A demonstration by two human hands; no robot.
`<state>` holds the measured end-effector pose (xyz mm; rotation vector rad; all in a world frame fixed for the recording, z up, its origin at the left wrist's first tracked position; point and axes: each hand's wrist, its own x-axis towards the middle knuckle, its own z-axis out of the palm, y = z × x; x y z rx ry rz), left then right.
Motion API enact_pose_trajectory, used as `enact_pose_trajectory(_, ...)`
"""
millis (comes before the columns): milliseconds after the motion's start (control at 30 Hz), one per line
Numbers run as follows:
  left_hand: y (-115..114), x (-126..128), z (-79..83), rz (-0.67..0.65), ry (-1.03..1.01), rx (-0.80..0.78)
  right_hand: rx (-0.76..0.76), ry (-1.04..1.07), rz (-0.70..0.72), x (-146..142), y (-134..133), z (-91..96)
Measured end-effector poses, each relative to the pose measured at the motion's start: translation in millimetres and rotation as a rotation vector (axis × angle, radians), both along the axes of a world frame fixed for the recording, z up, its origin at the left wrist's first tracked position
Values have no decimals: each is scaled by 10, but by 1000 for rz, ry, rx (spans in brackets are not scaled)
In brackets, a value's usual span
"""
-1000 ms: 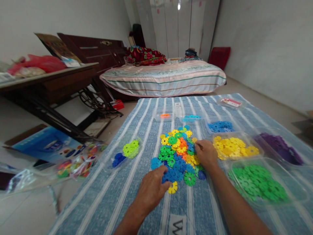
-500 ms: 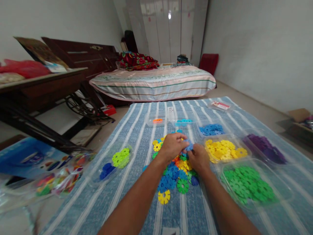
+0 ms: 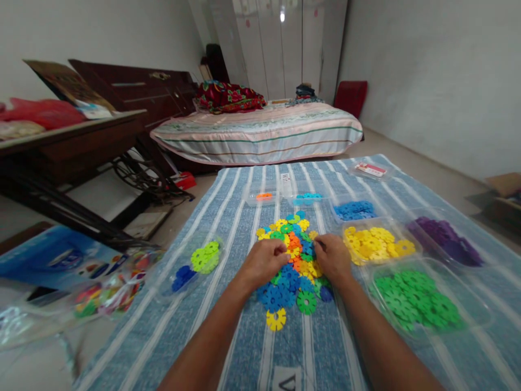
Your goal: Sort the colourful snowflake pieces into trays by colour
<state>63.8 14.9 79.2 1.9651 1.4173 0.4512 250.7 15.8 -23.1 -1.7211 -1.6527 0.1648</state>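
Observation:
A mixed pile of flat, notched plastic snowflake discs (image 3: pixel 295 252) lies on the striped cloth, in blue, yellow, green and orange. At its left edge my left hand (image 3: pixel 264 263) hovers with fingers curled and thumb against them; whatever they hold, if anything, is hidden. My right hand (image 3: pixel 334 258) is at the pile's right side, its fingers pinched near some dark blue discs, the tips partly hidden. Beside it stands a clear tub of yellow discs (image 3: pixel 374 243). A lone yellow disc (image 3: pixel 276 319) lies at the near end of the pile, close to a green disc (image 3: pixel 306 302).
Further tubs hold green discs (image 3: pixel 419 301), purple discs (image 3: pixel 445 239), blue discs (image 3: pixel 354 210), light blue discs (image 3: pixel 308 196) and orange discs (image 3: pixel 264 196). On the left, one tub has lime discs (image 3: pixel 205 256) and dark blue discs (image 3: pixel 183 278). A lidded box (image 3: pixel 371 170) sits at the far right.
My hands were together over the pile on a blue disc; now they are apart, left hand drawn left and nearer, uncovering the pile's middle. The blue disc no longer shows between them.

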Motion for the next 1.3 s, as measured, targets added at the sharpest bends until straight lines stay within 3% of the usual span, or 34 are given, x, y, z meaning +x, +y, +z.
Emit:
enact_pose_trajectory(167,-460,-321,-41,17,222,-35,-14,-18,-16,-1,-25,24)
enact_pose_trajectory(367,-746,-353,-169,26,344,2,1,-23,-5,13,-36,-12)
enact_pose_trajectory(567,-731,-348,-226,91,248,-23,11,-24,-8,10,-34,-6)
enact_pose_trajectory(833,-499,-375,-76,140,-152,-338,5,-15,-8,-9,-4,13)
enact_pose_trajectory(1000,-184,-43,41,145,-224,-305,-24,-2,-8,-20,-1,16)
enact_pose_trajectory(1200,261,829,230,84,-516,-183,-17,-22,-57,-44,-12,40)
enact_pose_trajectory(1300,403,1112,286,56,-587,-87,-24,-35,-33,-40,-5,51)
